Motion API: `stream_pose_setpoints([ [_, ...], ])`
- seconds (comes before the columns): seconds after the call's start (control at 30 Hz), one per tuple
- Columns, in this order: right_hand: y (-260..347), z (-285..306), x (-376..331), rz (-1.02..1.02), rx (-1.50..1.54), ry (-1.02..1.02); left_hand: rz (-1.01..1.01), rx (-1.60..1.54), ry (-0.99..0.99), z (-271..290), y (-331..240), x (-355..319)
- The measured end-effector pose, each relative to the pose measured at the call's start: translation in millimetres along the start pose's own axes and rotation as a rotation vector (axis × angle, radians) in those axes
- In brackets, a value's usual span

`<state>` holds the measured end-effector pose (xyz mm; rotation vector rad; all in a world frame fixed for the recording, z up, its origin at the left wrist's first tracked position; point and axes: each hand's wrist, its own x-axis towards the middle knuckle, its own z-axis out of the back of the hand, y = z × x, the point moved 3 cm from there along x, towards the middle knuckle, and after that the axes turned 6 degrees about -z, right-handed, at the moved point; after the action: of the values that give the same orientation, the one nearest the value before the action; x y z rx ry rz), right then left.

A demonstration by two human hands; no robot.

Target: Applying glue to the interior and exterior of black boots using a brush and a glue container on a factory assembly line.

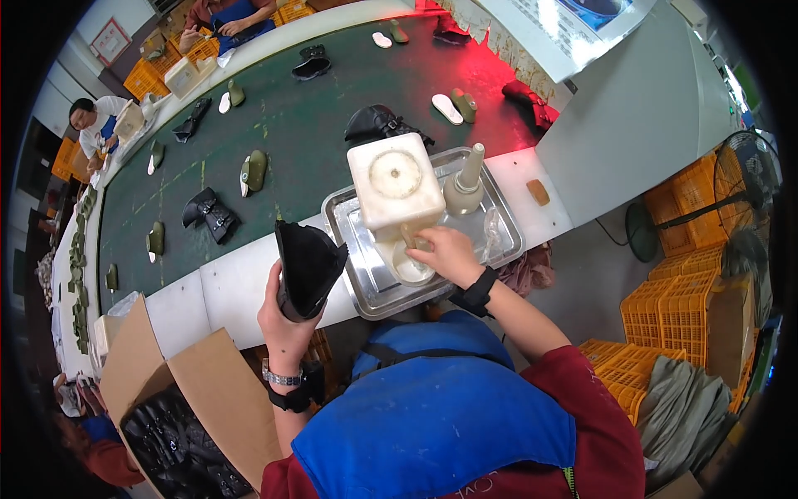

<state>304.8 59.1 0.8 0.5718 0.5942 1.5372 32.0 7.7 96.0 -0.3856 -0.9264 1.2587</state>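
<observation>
Left hand (287, 320) fingers wrapped around black boot upper (306, 268), held upright over bench (241, 287) edge. Right hand (449, 254) fingers curled at white container (396, 187) standing in metal tray (507, 237); grip unclear.

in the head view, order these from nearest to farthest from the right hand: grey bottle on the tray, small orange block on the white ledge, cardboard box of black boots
From the right hand:
1. grey bottle, standing on the metal tray, just beyond the hand.
2. small orange block, on the white ledge to the hand's right.
3. cardboard box of black boots, low at the person's left.
</observation>
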Motion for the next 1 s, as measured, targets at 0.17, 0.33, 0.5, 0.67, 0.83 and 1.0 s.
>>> stream_pose_setpoints([
  [0.17, 0.5, 0.3, 2.4, -0.034, 0.064, 0.055, 0.041, -0.049, 0.05, 8.9, 3.1, 2.1],
  [0.33, -4.0, 15.2, -11.8, -0.032, 0.284, -0.052, 0.29, -0.517, 0.153, 20.1, 52.3, -5.0],
  [0.5, -13.5, 17.1, -21.5, -0.009, 0.313, -0.113, 0.378, -0.722, 0.412, 5.4, 67.6, -9.5],
  [0.67, -10.6, 26.8, -28.0, -0.077, 0.334, -0.128, 0.397, -0.807, 0.634, -5.2, 60.4, -12.3],
  [0.83, -18.4, 35.4, -24.3, -0.184, 0.496, -0.094, 0.296, -0.805, 0.815, -17.8, 48.7, -12.0],
  [1.0, 6.4, 69.6, -15.3, -0.352, 1.107, 0.18, 0.424, -0.932, 0.942, -28.5, 60.6, -21.7],
])
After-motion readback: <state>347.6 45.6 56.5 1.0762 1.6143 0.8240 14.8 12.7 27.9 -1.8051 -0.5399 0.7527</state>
